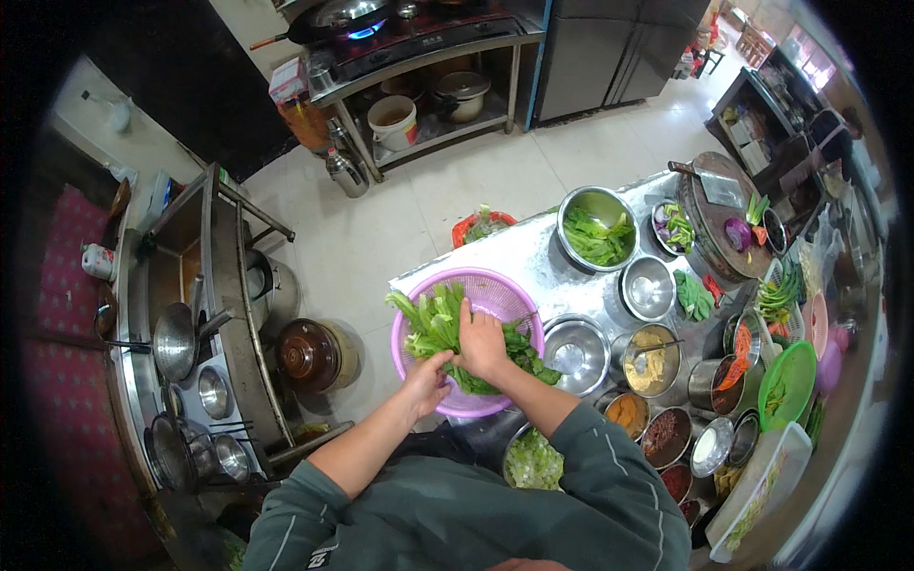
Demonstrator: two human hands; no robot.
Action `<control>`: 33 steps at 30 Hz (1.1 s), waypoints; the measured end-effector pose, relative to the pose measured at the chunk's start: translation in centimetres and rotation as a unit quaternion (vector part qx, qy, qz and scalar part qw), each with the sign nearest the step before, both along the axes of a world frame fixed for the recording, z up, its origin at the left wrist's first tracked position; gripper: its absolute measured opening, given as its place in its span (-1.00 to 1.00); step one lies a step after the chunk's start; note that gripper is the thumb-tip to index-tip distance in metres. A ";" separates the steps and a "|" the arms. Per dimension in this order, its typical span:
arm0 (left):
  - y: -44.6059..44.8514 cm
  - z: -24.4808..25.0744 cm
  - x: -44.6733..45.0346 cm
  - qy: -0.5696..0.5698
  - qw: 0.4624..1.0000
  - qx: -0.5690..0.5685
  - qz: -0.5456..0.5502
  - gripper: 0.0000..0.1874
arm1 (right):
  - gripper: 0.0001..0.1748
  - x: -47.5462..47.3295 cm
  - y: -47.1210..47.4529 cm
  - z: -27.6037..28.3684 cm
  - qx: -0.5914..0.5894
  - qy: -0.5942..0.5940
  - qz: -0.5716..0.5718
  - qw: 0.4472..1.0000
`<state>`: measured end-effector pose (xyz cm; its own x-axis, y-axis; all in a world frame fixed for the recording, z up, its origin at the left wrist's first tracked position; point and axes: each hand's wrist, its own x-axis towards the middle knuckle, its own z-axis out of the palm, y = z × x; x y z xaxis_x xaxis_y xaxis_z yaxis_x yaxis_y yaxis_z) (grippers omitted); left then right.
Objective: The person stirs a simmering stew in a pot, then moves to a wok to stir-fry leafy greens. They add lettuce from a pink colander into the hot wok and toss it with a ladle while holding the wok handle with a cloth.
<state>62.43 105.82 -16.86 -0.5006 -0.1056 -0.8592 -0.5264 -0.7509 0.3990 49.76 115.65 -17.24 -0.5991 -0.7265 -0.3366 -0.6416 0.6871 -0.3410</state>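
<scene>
A purple plastic colander (514,289) at the near left corner of the metal table holds leafy green vegetables (433,321). The pale stalks point to the left, and the darker leaves spread to the right. Over the middle of the bunch, my right hand (482,344) grips the greens, its thumb lying along the stalks; its palm side is hidden. My left hand (427,385) is at the near edge of the bunch, thumb and finger closed on the greens beside my right wrist. An empty steel bowl (573,357) stands just right of the colander.
A steel bowl of cut greens (598,239) stands further back. At the right, a cleaver (720,189) lies on a round chopping board (703,246). Several seasoning containers line the near right. Behind, a gas flame (368,30) burns under a wok (335,21). A lidded jar (310,355) stands left.
</scene>
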 end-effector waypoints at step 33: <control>-4.7 9.4 -4.5 0.299 0.913 -0.254 0.113 -0.53 | -0.59 -5.2 3.2 1.7 -0.369 -0.326 -0.123 0.862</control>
